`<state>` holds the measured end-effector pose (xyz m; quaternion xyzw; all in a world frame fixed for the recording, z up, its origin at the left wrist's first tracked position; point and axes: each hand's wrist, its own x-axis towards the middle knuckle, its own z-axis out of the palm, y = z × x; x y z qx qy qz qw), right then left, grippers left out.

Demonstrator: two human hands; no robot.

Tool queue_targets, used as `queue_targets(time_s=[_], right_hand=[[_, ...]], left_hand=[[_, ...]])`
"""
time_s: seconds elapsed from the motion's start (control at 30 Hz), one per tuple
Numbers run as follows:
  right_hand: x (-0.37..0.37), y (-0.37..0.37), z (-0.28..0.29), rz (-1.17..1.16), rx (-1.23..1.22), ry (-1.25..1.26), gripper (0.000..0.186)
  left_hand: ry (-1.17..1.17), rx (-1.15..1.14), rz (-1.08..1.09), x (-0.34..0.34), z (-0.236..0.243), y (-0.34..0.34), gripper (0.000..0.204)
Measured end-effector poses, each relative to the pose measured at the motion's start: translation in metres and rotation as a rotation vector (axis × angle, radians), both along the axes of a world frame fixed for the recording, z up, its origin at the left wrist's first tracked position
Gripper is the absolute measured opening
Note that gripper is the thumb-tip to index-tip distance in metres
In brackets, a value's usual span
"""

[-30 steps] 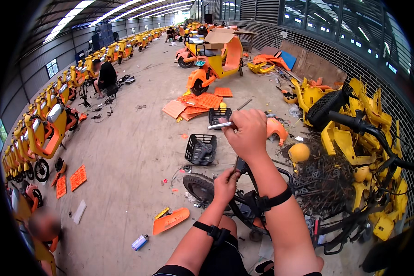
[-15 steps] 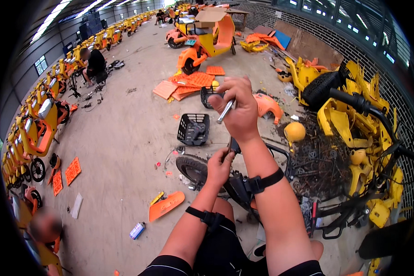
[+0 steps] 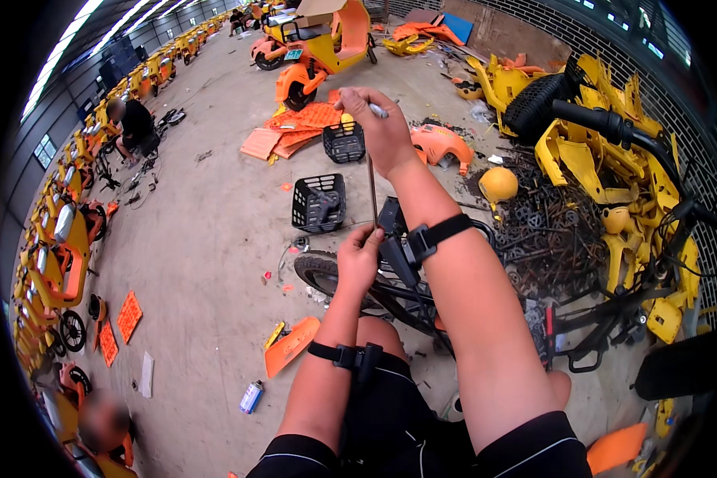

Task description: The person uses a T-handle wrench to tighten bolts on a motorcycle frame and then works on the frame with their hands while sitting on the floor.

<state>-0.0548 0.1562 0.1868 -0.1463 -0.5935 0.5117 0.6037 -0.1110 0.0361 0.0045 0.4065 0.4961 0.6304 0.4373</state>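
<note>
My right hand [image 3: 382,135] grips the silver crossbar of a long-shafted metal tool [image 3: 371,187], raised in the upper middle. Below it, my left hand [image 3: 358,259] has its fingers closed round the lower shaft, beside a black box-like part [image 3: 391,213] of a bicycle-like frame [image 3: 402,307]. The frame's rear or front wheel, a black tyre [image 3: 315,271], lies just left of that hand; which end it is I cannot tell. The shaft's lower tip is hidden by my hand. Black handlebars [image 3: 589,115] reach in at the right.
Black baskets [image 3: 318,203] and orange panels [image 3: 259,143] lie ahead, with scooters [image 3: 331,48] beyond and in rows [image 3: 60,259] at left. A person [image 3: 131,131] crouches left; another head [image 3: 103,418] shows lower left. Yellow body parts [image 3: 566,167] and rusty scrap [image 3: 534,239] fill the right.
My right hand has turned the crossbar and risen farther from my left hand, which stays on the shaft. Both hands and the surroundings sit higher and more leftward in view.
</note>
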Motion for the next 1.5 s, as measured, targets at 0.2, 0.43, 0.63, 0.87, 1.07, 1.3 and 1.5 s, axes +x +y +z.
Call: queue_targets(time_s=[0.2, 0.43, 0.63, 0.87, 1.07, 1.3, 1.5], right_hand=[[-0.002, -0.017, 0.009, 0.105, 0.018, -0.050, 0.038], [-0.018, -0.025, 0.004, 0.668, -0.111, 0.259, 0.049], [-0.016, -0.017, 0.004, 1.066, -0.337, 0.268, 0.047], [-0.017, -0.038, 0.013, 0.766, -0.328, 0.069, 0.047], [0.019, -0.060, 0.009, 0.263, -0.442, -0.273, 0.054], [0.100, -0.099, -0.080, -0.167, -0.321, -0.474, 0.038], [0.143, -0.134, -0.153, -0.285, -0.560, -0.429, 0.029]], left_hand=[[-0.044, -0.011, -0.001, -0.002, -0.003, 0.000, 0.024], [-0.206, 0.059, -0.006, -0.004, -0.011, -0.006, 0.017], [0.059, 0.088, 0.032, 0.000, -0.004, -0.012, 0.014], [-0.004, 0.072, -0.177, -0.004, 0.010, -0.019, 0.026], [0.295, 0.083, -0.250, -0.023, 0.011, -0.011, 0.018], [0.121, 0.119, -0.176, -0.017, -0.014, -0.008, 0.012], [0.071, 0.158, -0.032, -0.004, -0.019, -0.014, 0.011]])
